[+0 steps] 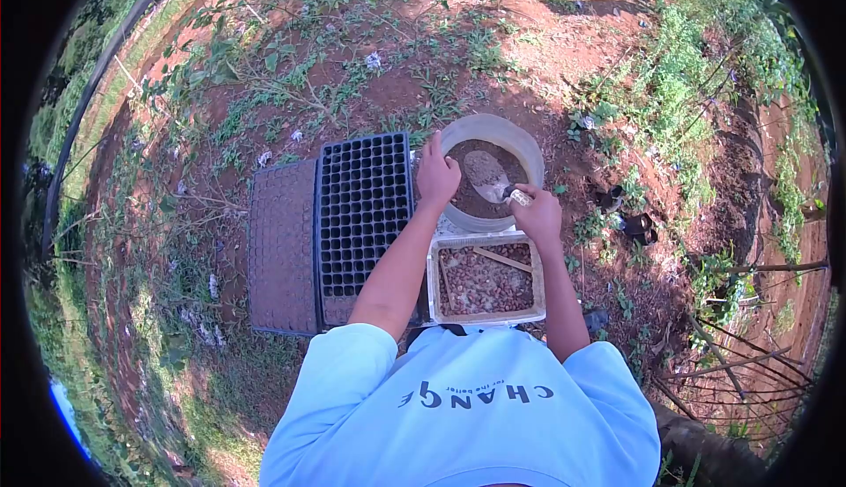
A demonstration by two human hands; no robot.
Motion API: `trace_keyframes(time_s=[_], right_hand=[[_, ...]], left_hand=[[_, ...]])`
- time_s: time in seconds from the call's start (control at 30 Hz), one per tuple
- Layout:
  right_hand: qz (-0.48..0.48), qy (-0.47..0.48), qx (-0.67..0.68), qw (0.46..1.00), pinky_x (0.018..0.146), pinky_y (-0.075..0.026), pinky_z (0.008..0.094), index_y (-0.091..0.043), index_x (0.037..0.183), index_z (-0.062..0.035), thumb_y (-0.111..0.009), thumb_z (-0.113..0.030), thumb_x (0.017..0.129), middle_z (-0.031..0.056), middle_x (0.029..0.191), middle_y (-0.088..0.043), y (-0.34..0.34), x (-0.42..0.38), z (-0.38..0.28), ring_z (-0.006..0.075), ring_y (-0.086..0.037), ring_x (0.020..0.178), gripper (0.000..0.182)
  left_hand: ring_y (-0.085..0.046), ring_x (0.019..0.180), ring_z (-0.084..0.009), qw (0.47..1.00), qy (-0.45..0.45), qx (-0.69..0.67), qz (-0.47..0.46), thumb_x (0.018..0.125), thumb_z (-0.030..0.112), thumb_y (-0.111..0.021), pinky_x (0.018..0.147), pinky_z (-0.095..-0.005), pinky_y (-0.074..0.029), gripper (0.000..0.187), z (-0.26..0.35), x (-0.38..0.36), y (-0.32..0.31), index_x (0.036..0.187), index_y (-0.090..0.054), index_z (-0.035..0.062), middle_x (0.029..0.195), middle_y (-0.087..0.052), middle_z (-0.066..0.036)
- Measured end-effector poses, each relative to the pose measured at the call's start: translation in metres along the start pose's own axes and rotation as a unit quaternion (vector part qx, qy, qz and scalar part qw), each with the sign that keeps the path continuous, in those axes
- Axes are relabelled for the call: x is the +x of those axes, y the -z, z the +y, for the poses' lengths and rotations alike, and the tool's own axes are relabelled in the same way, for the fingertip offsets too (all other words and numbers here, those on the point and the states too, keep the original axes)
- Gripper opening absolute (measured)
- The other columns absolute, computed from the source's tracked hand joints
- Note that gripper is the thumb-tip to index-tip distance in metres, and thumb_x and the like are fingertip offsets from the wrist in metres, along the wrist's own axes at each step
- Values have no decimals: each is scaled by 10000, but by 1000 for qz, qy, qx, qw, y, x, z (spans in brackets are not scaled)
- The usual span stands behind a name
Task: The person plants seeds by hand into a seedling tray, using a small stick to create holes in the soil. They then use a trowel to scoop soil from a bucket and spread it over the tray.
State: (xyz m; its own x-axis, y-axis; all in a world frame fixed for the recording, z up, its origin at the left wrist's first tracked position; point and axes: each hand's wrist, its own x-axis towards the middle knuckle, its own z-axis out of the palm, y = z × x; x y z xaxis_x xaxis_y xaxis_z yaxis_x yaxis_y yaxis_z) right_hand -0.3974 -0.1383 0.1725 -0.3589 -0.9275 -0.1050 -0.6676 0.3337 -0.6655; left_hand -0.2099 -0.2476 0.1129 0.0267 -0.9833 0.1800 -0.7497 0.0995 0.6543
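My right hand (538, 214) is closed around the handle of a trowel (490, 189). Soil lies heaped on its blade, inside a round pale tub (531, 154) that is partly filled with dark soil (514, 168). At the tub's left side, my left hand (437, 175) grips the rim, thumb toward the inside. Just left of that hand is a black seedling tray (366, 209) with rows of cells that look unfilled. Beside it, a second seedling tray (284, 249) is covered with brown soil.
Close to my body sits a rectangular pale basin (433, 289) holding reddish seed-like pieces and thin wooden strips (503, 259). Weeds (256, 81) and bare reddish earth surround the work. Dry branches (736, 364) lie at the lower right, and a dark object (639, 228) rests right of the tub.
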Motion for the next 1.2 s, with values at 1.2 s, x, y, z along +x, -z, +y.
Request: trace_keyframes(time_s=[1.2], right_hand=[[71,145,-120,980,729,-557,423,-717,1085,-155,-699,-157,739,99,928,-697,-3,-21,-2,310,-688,815,347]], left_hand=[[-566,1083,-401,1000,12,-14,-7,845,135,-537,902,-481,-476,635,5,-1,5,1450,-350,85,1200,-522,-217]])
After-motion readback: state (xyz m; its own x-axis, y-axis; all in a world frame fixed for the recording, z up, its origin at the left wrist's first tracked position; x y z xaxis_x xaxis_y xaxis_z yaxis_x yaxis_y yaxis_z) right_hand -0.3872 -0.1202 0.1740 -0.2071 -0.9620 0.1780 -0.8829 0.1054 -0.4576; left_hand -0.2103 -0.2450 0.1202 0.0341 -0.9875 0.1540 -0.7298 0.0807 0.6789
